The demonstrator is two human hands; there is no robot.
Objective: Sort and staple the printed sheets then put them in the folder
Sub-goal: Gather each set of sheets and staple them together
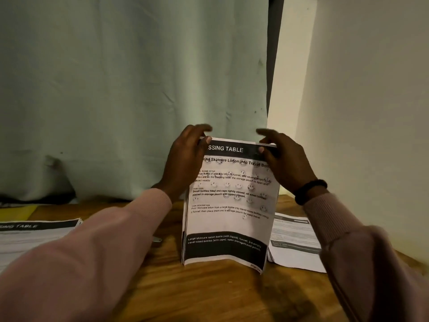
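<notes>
At the far left edge a yellow folder (18,211) lies on the wooden surface (162,287), and just in front of it sits a sheet pile (34,238) with a black header band. A small pale object lies near the left sleeve; what it is cannot be told.

In the middle, a stack (228,212) of printed sheets stands upright on its bottom edge on the surface. The left hand (185,163) pinches the stack's top left corner, thumb on the front, fingers curled behind. The right hand (284,159) pinches the top right corner the same way; a dark band circles that wrist.

To the right, a second pile (294,242) lies flat beside the stack.

By the look of it, sorting is partly done: the sheets are in separate piles, and this stack is probably being squared up on its edge. No staple shows in it, and no stapler can be made out. Stapling and filing in the folder appear to remain.
</notes>
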